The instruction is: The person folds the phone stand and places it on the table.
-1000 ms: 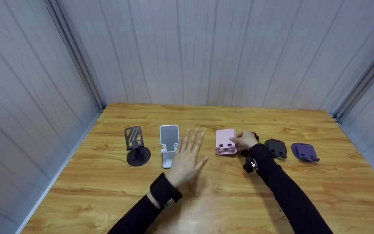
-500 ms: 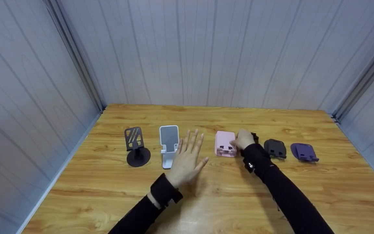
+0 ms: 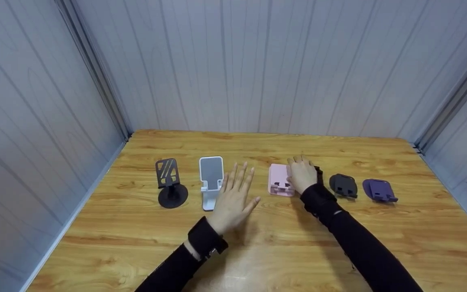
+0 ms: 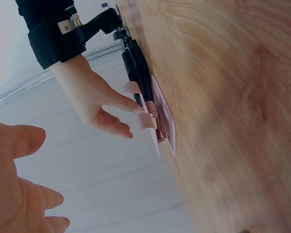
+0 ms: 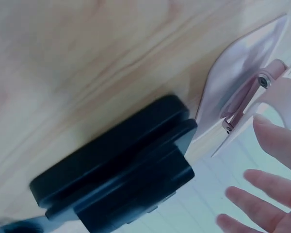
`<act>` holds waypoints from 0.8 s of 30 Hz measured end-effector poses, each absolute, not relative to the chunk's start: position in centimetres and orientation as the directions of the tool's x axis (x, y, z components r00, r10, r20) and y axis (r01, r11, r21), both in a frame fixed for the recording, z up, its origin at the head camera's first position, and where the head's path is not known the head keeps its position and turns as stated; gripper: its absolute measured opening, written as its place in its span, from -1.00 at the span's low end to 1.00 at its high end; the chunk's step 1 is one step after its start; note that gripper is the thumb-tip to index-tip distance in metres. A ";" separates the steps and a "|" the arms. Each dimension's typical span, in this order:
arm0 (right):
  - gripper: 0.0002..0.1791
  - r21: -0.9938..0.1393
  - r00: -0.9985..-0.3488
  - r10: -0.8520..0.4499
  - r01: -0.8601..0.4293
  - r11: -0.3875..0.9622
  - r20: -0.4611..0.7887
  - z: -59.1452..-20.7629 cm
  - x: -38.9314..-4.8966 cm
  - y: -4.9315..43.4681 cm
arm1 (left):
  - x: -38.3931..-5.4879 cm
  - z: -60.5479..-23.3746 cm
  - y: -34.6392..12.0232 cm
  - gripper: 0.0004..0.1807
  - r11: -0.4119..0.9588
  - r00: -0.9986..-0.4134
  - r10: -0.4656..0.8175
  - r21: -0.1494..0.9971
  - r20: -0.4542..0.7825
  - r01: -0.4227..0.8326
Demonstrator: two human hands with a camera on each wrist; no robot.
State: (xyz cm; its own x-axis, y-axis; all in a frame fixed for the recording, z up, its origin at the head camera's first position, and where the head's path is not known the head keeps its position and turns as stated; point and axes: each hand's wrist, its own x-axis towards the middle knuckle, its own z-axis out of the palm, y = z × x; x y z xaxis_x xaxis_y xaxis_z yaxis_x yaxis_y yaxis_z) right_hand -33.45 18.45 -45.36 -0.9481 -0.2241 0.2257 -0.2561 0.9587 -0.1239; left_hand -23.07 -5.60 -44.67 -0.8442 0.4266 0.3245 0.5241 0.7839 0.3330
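Note:
A pink phone stand (image 3: 281, 178) lies nearly folded on the table, its upper plate close above its base plate (image 4: 163, 114). My right hand (image 3: 302, 174) is at its right side. In the right wrist view, the thumb (image 5: 276, 141) touches or nearly touches the stand's curved front lip (image 5: 283, 99), and the other fingers (image 5: 252, 196) extend loosely past it, away from the stand. Fingers spread, my left hand (image 3: 233, 202) hovers just right of a white phone stand (image 3: 211, 174), covering part of its base, and holds nothing.
On the left stands an unfolded black phone stand (image 3: 170, 182) with a round base. Dark grey (image 3: 343, 185) and purple (image 3: 380, 190) folded stands lie to the right. A black folded object (image 5: 116, 160) sits beside the pink stand. Grey panels (image 3: 241, 65) wall the table (image 3: 258, 259).
The pink stand's upper plate has shifted slightly toward me over its base. My right hand has tipped forward and its fingers have straightened. The left hand stays put.

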 end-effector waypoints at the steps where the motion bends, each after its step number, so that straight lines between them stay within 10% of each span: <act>1: -0.38 -0.112 -0.945 -0.230 -0.262 0.959 0.234 -45.4 -33.4 18.5 | -23.1 -44.7 -5.6 -0.17 0.783 -0.843 0.427 0.333 0.327 0.526; 24: -0.32 -0.282 -0.915 -0.329 -0.387 0.878 0.233 -46.3 -29.7 19.6 | -23.1 -45.4 -5.6 -0.18 0.805 -0.836 0.435 0.271 0.334 0.527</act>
